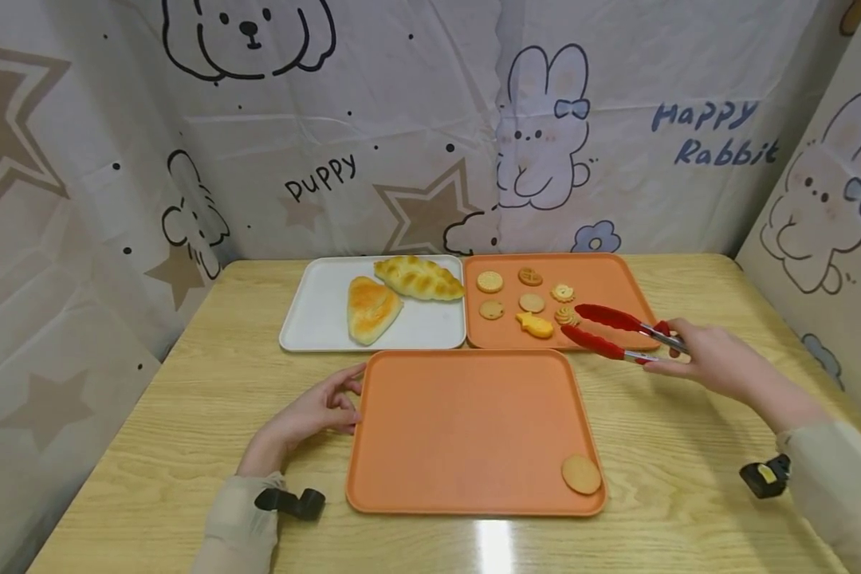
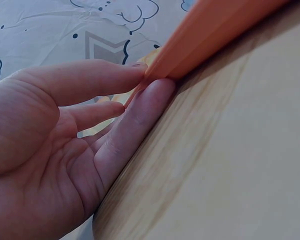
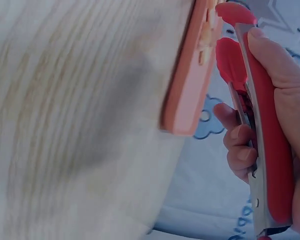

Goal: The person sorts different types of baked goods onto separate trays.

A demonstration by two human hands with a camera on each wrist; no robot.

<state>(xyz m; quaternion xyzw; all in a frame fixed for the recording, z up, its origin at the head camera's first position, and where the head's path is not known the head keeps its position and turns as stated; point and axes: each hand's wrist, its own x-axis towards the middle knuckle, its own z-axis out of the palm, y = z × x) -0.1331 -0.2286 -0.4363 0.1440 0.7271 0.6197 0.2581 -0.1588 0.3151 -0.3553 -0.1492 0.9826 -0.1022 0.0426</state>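
My right hand (image 1: 703,355) grips red tongs (image 1: 610,331) whose tips hover open over the near right part of the far orange tray (image 1: 617,279), by a swirl cookie (image 1: 565,316). That tray holds several small cookies, among them a yellow fish-shaped one (image 1: 535,324). In the right wrist view my fingers (image 3: 240,150) curl round the tongs (image 3: 262,150) beside the tray's edge (image 3: 187,85). My left hand (image 1: 316,410) rests on the table with straight fingers (image 2: 140,115) touching the left rim of the near orange tray (image 1: 466,430). One round cookie (image 1: 581,473) lies in that tray's near right corner.
A white tray (image 1: 316,315) at the back left carries two bread loaves, one braided (image 1: 419,277) and one triangular (image 1: 370,308). The wooden table (image 1: 186,399) is walled in by cartoon-print cloth (image 1: 402,119) on three sides.
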